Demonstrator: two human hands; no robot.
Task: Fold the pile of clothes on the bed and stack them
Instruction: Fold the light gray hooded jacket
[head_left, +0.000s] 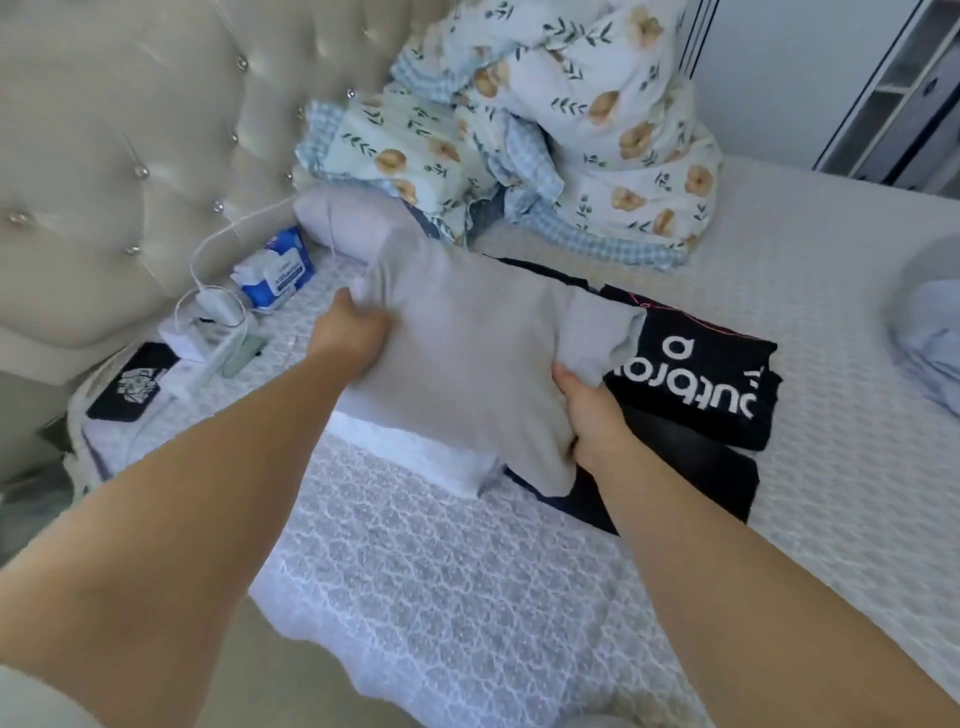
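Note:
A grey garment (467, 353) hangs folded between both hands above the middle of the bed. My left hand (349, 336) grips its left edge, and my right hand (589, 410) grips its lower right edge. Under it lies a folded white garment (415, 447). To the right sits a folded black shirt with white lettering (701, 379) on top of other dark folded clothes (696, 473). A pale blue garment (935, 353) lies at the right edge of the view.
A floral duvet (571, 135) is heaped at the back of the white patterned bed cover (441, 587). By the tufted headboard (130, 130) lie a wet-wipes pack (275, 270), a white charger with cable (213, 312) and a black phone (132, 382).

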